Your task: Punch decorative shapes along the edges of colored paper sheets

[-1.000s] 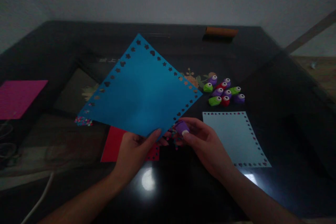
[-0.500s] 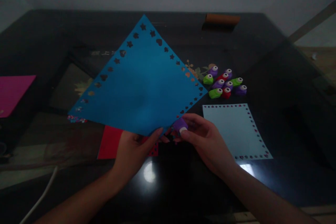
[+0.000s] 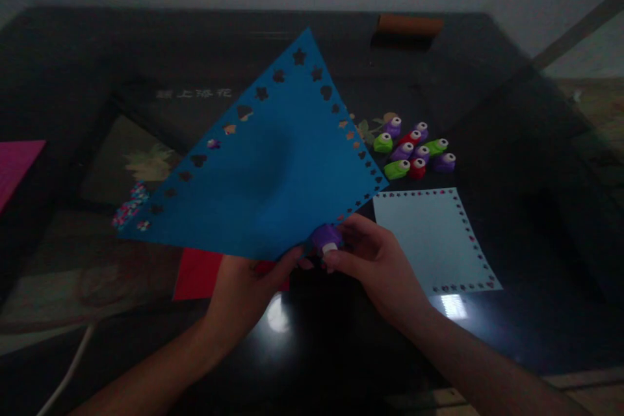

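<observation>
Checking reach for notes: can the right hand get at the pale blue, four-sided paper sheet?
Probably yes: the sheet lies beside the right hand, mostly uncovered, though that hand holds a purple plastic punch.

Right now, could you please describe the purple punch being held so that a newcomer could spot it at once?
Over the dark table, find the large blue sheet in the left hand. By its near corner, the right hand holds the purple punch, which has a white part. Other purple punches sit in a mixed cluster farther back; this one alone is held.
</observation>
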The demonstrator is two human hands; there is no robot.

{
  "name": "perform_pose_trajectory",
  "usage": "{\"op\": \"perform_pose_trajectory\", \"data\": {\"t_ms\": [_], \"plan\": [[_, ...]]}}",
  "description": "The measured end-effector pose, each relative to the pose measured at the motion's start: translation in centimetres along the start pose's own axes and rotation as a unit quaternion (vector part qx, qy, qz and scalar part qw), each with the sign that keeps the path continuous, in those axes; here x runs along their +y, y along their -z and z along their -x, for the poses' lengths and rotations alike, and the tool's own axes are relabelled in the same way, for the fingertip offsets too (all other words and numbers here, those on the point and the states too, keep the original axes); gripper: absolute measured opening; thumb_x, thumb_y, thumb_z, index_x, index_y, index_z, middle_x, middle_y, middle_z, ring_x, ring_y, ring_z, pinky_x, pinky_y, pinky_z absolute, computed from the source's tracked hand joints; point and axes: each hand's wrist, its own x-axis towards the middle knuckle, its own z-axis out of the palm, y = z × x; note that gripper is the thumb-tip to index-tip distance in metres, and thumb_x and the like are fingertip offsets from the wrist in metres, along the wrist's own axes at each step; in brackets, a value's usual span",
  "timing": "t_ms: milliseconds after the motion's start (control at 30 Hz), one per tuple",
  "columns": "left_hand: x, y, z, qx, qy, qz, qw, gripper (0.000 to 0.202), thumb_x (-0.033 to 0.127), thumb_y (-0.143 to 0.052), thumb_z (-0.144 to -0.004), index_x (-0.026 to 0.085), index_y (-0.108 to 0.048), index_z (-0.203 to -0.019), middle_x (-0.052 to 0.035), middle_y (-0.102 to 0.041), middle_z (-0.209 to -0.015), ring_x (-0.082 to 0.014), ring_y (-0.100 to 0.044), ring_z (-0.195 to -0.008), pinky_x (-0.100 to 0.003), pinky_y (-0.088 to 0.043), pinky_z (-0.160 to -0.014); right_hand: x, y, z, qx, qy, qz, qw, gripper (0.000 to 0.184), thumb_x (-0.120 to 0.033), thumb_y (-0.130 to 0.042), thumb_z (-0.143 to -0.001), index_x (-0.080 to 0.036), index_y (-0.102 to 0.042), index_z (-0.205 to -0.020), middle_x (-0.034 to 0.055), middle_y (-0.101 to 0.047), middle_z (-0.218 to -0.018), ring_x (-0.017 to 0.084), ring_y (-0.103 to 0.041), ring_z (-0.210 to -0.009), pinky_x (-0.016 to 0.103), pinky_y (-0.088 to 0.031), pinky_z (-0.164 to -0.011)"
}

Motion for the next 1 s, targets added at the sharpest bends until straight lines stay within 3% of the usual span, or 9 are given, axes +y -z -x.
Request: {"op": "perform_pose_trajectory", "data": {"t_ms": [467,733,1000], "plan": [[0.3,0.1,0.1,-0.017,0.014,-0.021,1.0,0.01,0.025,-0.063,-0.075,0.027,-0.069,-0.067,0.0026,-0.075,-0.066,-0.0212,-0.07,-0.064,-0.034,-0.055,-0.068,0.1,-0.1,0.1,-0.004,-0.006,0.006,1.0,0.023,-0.023,-0.082,-0.06,-0.024,-0.066,-0.077,-0.0044,-0.066,-0.074,0.012,-0.059,-0.068,0.025,-0.048,-0.066],[0.5,-0.1,0.1,-0.015,0.023,-0.006,1.0,0.011,0.025,-0.064,-0.073,0.029,-0.069,-0.064,0.0028,-0.074,-0.064,-0.0217,-0.07,-0.06,-0.034,-0.056,-0.065,0.2,-0.2,0.1,-0.006,0.005,0.0,1.0,0.025,-0.023,-0.083,-0.058,-0.023,-0.064,-0.075,-0.0041,-0.067,-0.073,0.014,-0.063,-0.07,0.029,-0.052,-0.068],[1.1,0.1,-0.1,-0.036,0.014,-0.015,0.999,0.011,0.02,-0.062,-0.075,0.022,-0.068,-0.066,0.0018,-0.075,-0.065,-0.0179,-0.07,-0.063,-0.029,-0.055,-0.069,0.3,-0.2,0.2,-0.01,-0.001,-0.009,1.0,0.024,-0.023,-0.081,-0.061,-0.024,-0.064,-0.079,-0.0038,-0.068,-0.075,0.014,-0.065,-0.067,0.03,-0.054,-0.069]]}}
